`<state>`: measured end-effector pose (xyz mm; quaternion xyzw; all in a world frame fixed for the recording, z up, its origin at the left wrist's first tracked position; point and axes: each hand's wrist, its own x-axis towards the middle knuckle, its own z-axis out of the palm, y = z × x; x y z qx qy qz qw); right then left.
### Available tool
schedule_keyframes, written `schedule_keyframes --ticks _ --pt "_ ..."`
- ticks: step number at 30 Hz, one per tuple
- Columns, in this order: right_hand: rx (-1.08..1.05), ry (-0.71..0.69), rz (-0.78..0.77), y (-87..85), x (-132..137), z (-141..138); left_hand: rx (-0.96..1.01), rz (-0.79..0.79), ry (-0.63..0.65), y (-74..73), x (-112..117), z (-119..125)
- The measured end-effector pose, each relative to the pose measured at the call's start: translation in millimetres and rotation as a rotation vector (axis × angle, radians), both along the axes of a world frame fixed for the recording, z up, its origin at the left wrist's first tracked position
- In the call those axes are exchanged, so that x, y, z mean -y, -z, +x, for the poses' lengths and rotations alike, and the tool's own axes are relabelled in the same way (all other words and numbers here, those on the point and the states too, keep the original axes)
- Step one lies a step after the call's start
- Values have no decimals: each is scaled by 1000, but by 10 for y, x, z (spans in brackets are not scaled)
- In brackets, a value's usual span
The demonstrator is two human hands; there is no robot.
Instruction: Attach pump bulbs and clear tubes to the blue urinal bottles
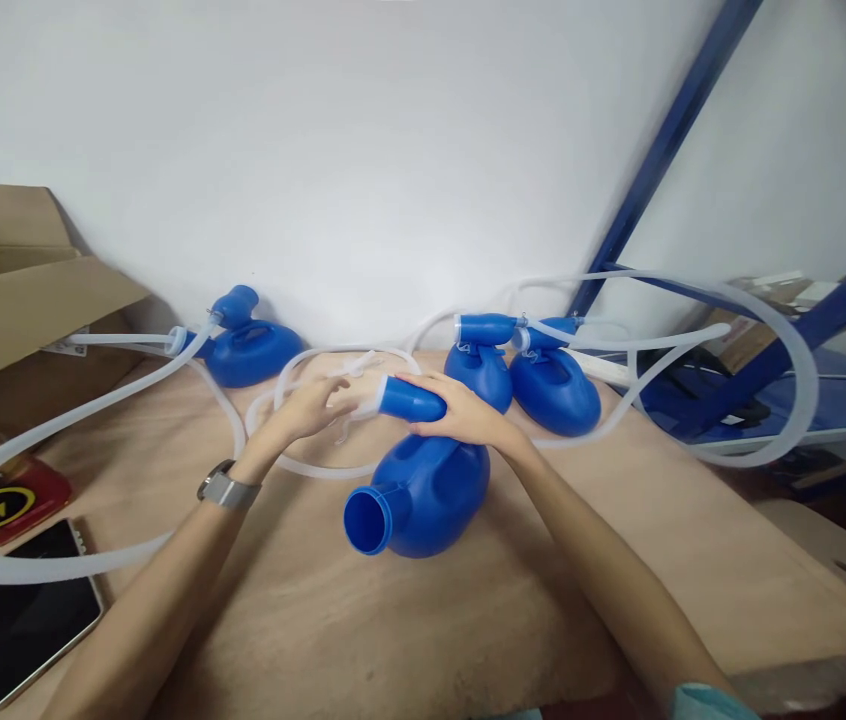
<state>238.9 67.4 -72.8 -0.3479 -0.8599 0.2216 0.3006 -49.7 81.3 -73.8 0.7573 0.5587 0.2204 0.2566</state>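
Blue funnel head (417, 402) held up at mid-bench, just above the near blue bottle (442, 500), its pale rim turned left. Right hand (464, 410) clamped around its right end, fingers over the far side. Left hand (314, 405) just left of the rim; thumb and fingers apart, slightly curled, nothing clearly gripped. Some thin translucent stuff lies by those fingertips, too blurred to name; contact there cannot be told. Near bottle lies on the wooden bench (303, 625), open mouth facing left and near, no cap on it. Clear tubing (325, 472) loops on the bench beyond the left hand. Far right, two more bottles (556, 395) side by side, each with a blue head above and tubing attached; another bottle (258, 352) far left, beside a cardboard box (40, 305). Phone (37, 620) at near left, partly under a tube. Step in hand, by my reading: steadying the head with the right while the left works at or about its rim. Next move would call for a firm right grip and a fine left-hand pinch, clear of the bottle's mouth.
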Motion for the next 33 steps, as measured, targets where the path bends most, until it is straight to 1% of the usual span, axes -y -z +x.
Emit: schedule_keyframes --ticks 2,4,7,10,13,16,18,20,22,24,26,29,31,33 --pt "18 0 -6 14 -18 20 63 61 140 -106 92 77" --pt "22 -35 6 19 -29 36 100 117 269 -182 191 165" --pt "-7 -94 50 13 -42 58 56 239 331 -212 280 265" --pt "-13 -158 110 3 -48 62 42 304 444 -249 301 282" --pt "-15 -227 182 -16 -34 38 15 329 543 -385 337 241" --pt "3 -236 236 -60 -7 37 -38 328 582 -553 404 155" --pt "75 -205 251 -95 4 72 -41 316 563 -627 436 60" --pt "149 -155 251 -114 -2 127 -22 303 500 -657 442 -53" --pt "171 -104 255 -108 -22 176 5 282 418 -647 425 -142" --pt "135 -85 274 -89 -38 202 62 259 337 -610 400 -163" --pt "72 -76 282 -87 -28 199 172 248 280 -557 387 -102" --pt "19 -38 264 -148 60 161 360 308 243 -474 407 78" --pt "10 -39 286 -221 148 130 443 363 254 -437 442 191" --pt "-16 -72 333 -297 232 104 476 361 316 -426 484 267"
